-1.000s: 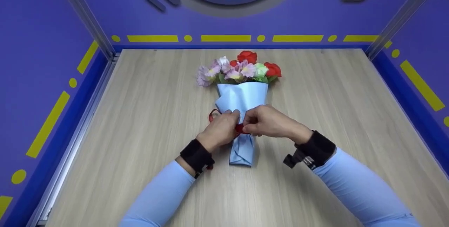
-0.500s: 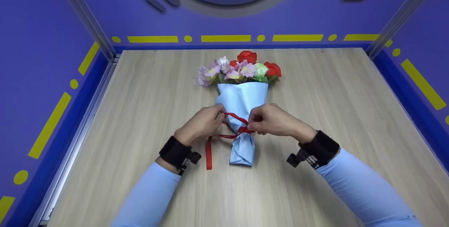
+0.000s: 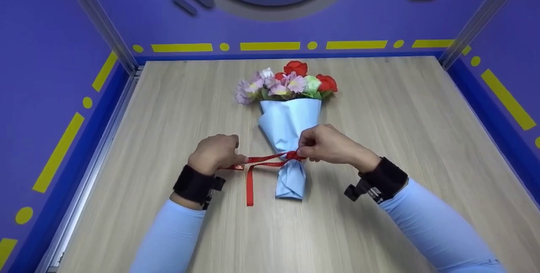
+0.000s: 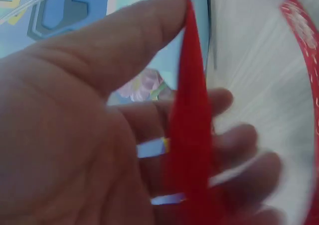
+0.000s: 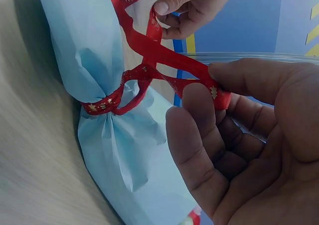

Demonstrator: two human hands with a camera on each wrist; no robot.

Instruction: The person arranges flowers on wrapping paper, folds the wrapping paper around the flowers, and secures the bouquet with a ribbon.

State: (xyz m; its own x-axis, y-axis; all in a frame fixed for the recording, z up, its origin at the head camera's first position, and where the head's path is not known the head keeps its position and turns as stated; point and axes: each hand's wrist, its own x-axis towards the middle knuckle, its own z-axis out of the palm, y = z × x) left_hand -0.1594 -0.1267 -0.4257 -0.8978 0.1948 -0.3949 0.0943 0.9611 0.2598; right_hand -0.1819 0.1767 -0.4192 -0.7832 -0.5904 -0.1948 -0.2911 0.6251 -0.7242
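Observation:
A bouquet of red, lilac, white and green flowers [image 3: 291, 81], wrapped in light blue paper [image 3: 291, 117], lies on the table. Red ribbon [image 3: 270, 164] with gold print circles the narrow waist of the wrapping and is crossed over itself there. My right hand [image 3: 331, 144] pinches a fold of the ribbon [image 5: 222, 98] between thumb and fingers, just right of the waist. Left of the bouquet, my left hand [image 3: 217, 152] holds a length of ribbon [image 4: 192, 110] drawn out sideways; motion blurs it in the left wrist view. Another ribbon tail [image 3: 249, 186] hangs down between.
The wooden table [image 3: 168, 95] is bounded by a blue back wall [image 3: 270, 32] and blue side panels [image 3: 50, 74] with yellow marks. A metal rail [image 3: 97, 146] runs along the left edge. Both wrists wear black straps [image 3: 386, 178].
My left hand has moved from the bouquet's waist out to the left, pulling ribbon with it. A ribbon tail has come into view. My right hand stays nearly in place.

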